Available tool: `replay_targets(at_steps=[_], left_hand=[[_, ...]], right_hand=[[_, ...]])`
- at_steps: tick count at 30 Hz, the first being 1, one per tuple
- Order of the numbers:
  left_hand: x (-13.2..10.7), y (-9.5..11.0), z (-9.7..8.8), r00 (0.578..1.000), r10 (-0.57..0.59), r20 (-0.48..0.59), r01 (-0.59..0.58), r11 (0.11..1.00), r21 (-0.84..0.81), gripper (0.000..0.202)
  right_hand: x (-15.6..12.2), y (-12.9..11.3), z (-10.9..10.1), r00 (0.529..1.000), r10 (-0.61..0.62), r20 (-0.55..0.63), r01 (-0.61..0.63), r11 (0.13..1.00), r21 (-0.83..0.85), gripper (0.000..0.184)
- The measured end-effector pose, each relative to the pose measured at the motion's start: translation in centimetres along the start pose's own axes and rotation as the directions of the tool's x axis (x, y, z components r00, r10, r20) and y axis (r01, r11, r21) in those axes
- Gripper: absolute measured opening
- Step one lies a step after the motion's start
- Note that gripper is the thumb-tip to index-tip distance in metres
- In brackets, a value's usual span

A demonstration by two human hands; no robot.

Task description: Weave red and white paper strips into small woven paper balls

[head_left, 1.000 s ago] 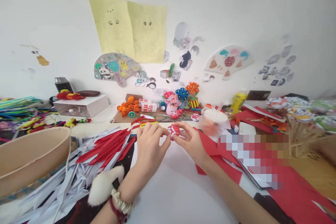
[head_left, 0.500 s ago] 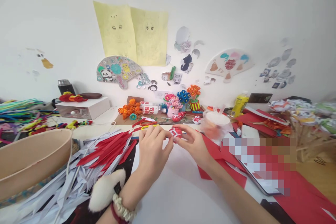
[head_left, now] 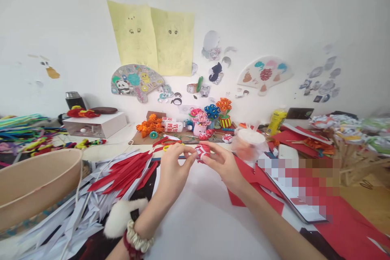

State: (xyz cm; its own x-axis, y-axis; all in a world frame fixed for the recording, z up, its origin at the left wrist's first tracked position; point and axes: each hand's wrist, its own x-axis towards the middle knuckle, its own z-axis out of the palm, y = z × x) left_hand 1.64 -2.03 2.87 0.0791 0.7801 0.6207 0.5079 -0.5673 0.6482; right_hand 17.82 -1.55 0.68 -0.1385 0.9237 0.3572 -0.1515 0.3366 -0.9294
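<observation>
A small red and white woven paper ball [head_left: 202,151] is held up between my two hands above a white sheet [head_left: 207,219]. My right hand [head_left: 225,166] grips it from the right, thumb below and fingers above. At the ball's left side, the thumb and fingertips of my left hand [head_left: 175,170] are pinched together; whether they grip a strip end there is too small to tell. Similar red and white balls [head_left: 227,138] lie behind. Left of my left hand, red paper strips [head_left: 131,174] rest on a heap of white strips [head_left: 76,207].
A beige tub [head_left: 39,187] stands at left, near a white fluffy thing [head_left: 123,217]. Yellow-handled scissors [head_left: 167,147] lie behind my left hand. At right are red paper sheets [head_left: 258,191], a tablet-like screen [head_left: 307,207], a lidded cup [head_left: 250,146] and a yellow bottle [head_left: 276,122].
The ball has turned slightly in my fingers, and my left fingertips have shifted a little to the left. The whole view has moved slightly.
</observation>
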Motion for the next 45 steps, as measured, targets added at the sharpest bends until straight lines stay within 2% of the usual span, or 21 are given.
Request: replay_targets(at_steps=[9, 17, 22, 26, 30, 33, 37, 42, 45], left_hand=[[0.1, -0.3, 0.0, 0.999, 0.031, -0.013, -0.031, 0.998, -0.05, 0.015], [-0.1, 0.2, 0.0, 0.997, 0.08, 0.004, -0.08, 0.997, -0.009, 0.015], [-0.3, 0.4, 0.1, 1.0, 0.014, 0.013, -0.015, 0.999, 0.033, 0.007], [-0.3, 0.4, 0.2, 0.998, -0.025, 0.057, 0.023, 0.999, 0.021, 0.01], [-0.4, 0.3, 0.2, 0.997, 0.044, 0.064, -0.05, 0.994, 0.102, 0.017], [-0.4, 0.3, 0.1, 0.993, 0.094, 0.069, -0.105, 0.979, 0.174, 0.017], [-0.5, 0.2, 0.1, 0.985, 0.149, 0.09, -0.167, 0.955, 0.245, 0.018], [-0.6, -0.1, 0.4, 0.954, 0.277, 0.114, -0.298, 0.855, 0.424, 0.018], [-0.6, -0.2, 0.3, 0.95, 0.288, 0.121, -0.312, 0.849, 0.426, 0.017]], right_hand=[[0.1, 0.2, -0.2, 0.997, -0.035, 0.061, 0.035, 0.999, 0.004, 0.044], [0.0, 0.2, -0.3, 0.997, -0.046, 0.068, 0.046, 0.999, 0.013, 0.043], [0.2, 1.0, -0.4, 0.996, -0.073, 0.054, 0.072, 0.997, 0.007, 0.043], [0.1, 1.0, -0.3, 0.995, -0.085, 0.051, 0.085, 0.996, -0.003, 0.041], [0.0, 0.5, -0.1, 0.998, -0.053, 0.027, 0.053, 0.998, 0.016, 0.042], [0.0, 0.2, -0.1, 1.0, 0.022, -0.005, -0.022, 0.996, 0.09, 0.045], [0.1, 0.1, -0.2, 0.989, 0.138, 0.052, -0.144, 0.98, 0.137, 0.046], [0.3, 0.4, -0.5, 0.989, 0.135, 0.065, -0.145, 0.973, 0.18, 0.039], [0.4, 0.5, -0.7, 0.986, 0.137, 0.091, -0.155, 0.956, 0.248, 0.035]])
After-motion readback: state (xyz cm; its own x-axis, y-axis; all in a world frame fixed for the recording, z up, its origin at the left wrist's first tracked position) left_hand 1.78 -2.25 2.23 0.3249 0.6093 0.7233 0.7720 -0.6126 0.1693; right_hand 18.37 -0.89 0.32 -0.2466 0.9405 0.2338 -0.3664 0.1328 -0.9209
